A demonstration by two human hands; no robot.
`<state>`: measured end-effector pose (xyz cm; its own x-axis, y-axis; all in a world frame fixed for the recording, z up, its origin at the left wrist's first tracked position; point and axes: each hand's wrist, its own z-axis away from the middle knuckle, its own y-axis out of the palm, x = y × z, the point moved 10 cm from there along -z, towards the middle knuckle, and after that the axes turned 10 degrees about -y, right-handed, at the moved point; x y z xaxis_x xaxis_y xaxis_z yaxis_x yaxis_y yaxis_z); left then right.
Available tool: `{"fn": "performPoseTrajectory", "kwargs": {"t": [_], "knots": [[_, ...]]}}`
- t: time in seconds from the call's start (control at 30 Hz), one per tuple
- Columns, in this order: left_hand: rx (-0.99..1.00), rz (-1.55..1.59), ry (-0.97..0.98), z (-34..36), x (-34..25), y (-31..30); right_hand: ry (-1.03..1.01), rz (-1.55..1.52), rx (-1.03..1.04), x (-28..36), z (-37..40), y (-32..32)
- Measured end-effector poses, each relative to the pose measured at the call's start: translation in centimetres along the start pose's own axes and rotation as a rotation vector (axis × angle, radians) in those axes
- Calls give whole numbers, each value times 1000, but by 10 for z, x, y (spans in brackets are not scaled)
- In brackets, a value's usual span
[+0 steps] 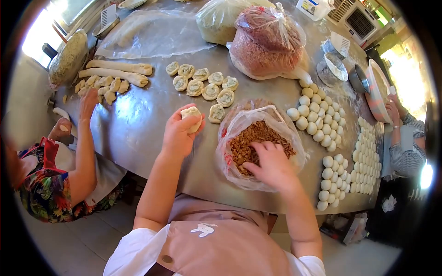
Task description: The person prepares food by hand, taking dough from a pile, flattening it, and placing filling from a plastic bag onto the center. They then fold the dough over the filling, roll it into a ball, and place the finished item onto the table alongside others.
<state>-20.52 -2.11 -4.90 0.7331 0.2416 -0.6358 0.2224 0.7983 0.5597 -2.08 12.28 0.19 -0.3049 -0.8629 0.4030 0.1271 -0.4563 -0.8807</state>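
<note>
My left hand is closed around a pale piece of dough, held above the metal table. My right hand reaches into a clear plastic bag of crumbly brown filling. Its thumb and fingers are apart, with the fingertips touching the filling and partly hidden in it. Just beyond my left hand, several flattened dough rounds with swirled tops lie in loose rows; the nearest round sits beside the bag.
At left, a co-worker's hand touches cut dough pieces near long dough rolls. Large bags of reddish filling and pale filling stand behind. Many dough balls cover the right side, where another person holds a basin.
</note>
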Motion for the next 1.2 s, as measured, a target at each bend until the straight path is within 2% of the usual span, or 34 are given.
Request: {"fn": "performPoseTrajectory", "kwargs": {"t": [0.13,0.23,0.33,0.37,0.43,0.5,0.53,0.67,0.8,0.9,1.0,1.1,1.2], "knots": [[294,189,-205,53,7,62,-77,-177,-17,7,-4,8],[512,52,-313,77,42,100,-169,-162,-104,-9,1,9],[529,-42,-466,84,86,120,-96,-104,-84,-35,1,-1],[504,-58,-474,77,100,120,-132,-125,-117,-36,2,-8],[448,-90,-491,62,125,116,-12,-224,-196,-45,6,-28],[300,-52,-550,57,134,115,111,-358,-282,-43,14,-51],[225,-33,-578,55,135,112,81,-388,-300,-36,15,-57],[276,200,-634,36,156,109,-54,-416,-376,-9,12,-66],[276,252,-558,41,146,117,-203,-278,-460,13,11,-70],[279,249,-492,36,145,110,-108,-560,-423,-6,12,-53],[273,210,-487,35,149,109,-77,-561,-437,-14,13,-48],[259,101,-509,42,148,114,-110,-369,-512,-2,17,-58],[288,35,-481,42,148,114,-88,-422,-551,-9,17,-52]]}}
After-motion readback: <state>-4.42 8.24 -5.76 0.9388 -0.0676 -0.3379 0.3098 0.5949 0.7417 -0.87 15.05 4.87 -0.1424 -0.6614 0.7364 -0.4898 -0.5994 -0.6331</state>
